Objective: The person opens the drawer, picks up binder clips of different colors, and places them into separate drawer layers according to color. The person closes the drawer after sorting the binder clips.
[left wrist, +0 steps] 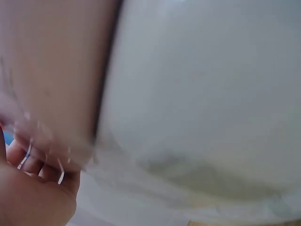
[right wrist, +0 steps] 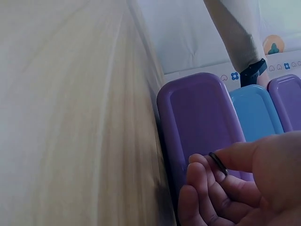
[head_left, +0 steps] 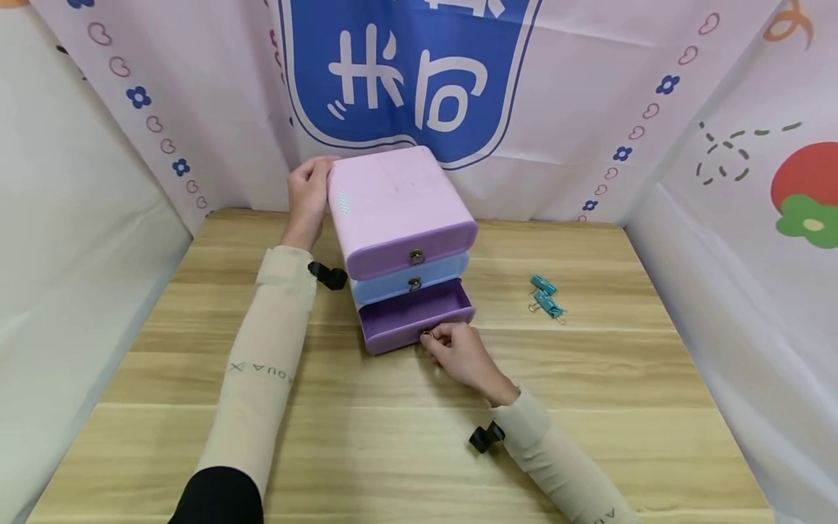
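A small three-tier drawer box [head_left: 399,193] with a pink top stands on the table, its fronts purple, blue and purple from top to bottom. The bottom drawer [head_left: 419,309] is pulled partway out, and its visible inside holds nothing. My right hand [head_left: 461,353] pinches the small dark ring pull [right wrist: 218,163] on that drawer between thumb and fingers. At the box's back left corner, my left hand [head_left: 308,196] grips the edge. In the left wrist view the fingers [left wrist: 35,165] curl behind the box's blurred side, partly hidden.
Several teal binder clips [head_left: 546,295] lie on the wooden table [head_left: 576,407] to the right of the box. A printed cloth [head_left: 563,94] hangs right behind the box, and white cloth walls stand at both sides.
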Demonstrator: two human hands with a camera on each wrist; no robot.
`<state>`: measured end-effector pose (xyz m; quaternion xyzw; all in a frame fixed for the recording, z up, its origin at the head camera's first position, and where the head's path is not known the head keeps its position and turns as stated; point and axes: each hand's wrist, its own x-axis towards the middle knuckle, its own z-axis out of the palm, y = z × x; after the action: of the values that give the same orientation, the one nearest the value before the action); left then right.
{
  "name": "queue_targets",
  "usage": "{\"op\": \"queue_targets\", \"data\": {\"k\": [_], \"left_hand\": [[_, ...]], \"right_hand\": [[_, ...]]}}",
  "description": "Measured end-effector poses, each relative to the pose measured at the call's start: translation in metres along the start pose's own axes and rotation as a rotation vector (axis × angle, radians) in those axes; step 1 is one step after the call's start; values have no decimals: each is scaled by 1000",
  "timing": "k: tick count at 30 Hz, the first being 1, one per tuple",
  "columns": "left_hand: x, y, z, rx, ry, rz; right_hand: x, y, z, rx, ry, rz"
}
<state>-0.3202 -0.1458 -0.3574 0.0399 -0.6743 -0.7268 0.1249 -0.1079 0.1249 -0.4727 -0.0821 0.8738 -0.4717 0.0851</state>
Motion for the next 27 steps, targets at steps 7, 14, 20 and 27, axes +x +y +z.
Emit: {"op": "queue_targets", "data": {"k": [7, 14, 20, 27], "left_hand": [[3, 4, 4, -79, 12, 10], [3, 3, 5, -93, 25, 9], [4, 2, 5, -90, 15, 8], [4, 0, 2, -68, -4, 2]], "right_hand": [[-8, -3, -2, -8, -29, 6], [-16, 0, -3, -5, -58, 7], [-16, 6, -1, 4, -55, 14], [-18, 10, -6, -1, -67, 31]]}}
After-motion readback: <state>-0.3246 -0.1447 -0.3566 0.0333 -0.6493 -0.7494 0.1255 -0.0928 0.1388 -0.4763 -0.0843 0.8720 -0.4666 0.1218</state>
